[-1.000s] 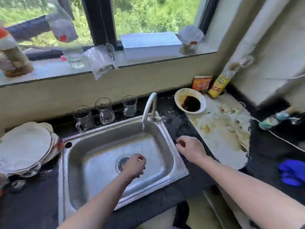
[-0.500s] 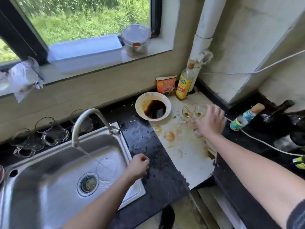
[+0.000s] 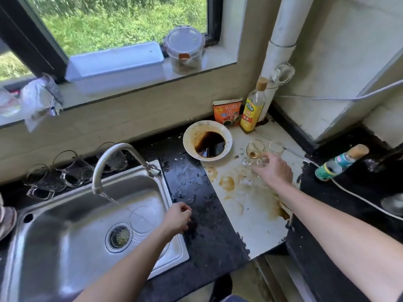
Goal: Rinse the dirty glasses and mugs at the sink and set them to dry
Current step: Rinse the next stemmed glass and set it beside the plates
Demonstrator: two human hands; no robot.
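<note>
Half a second back your right hand [image 3: 272, 172] is spread flat over the small glasses at the far end of the stained white board [image 3: 250, 214]; now its fingers curl in and pinch the nearer dirty glass [image 3: 254, 149] low on its body, and the glass tips with its mouth toward you, a brown residue showing inside. That reads as the pick-up under way, so the next piece is on its way to the water. A second glass [image 3: 276, 146] stands just beside it, untouched (it likely comes next). Your left hand [image 3: 177, 219] stays at the right rim of the sink [image 3: 65, 236], fingers loosely curled and holding nothing that I can see. The tap [image 3: 113, 154] keeps running into the basin, and glass mugs [image 3: 65, 171] sit in a row behind the sink, apparently the drying spot.
</note>
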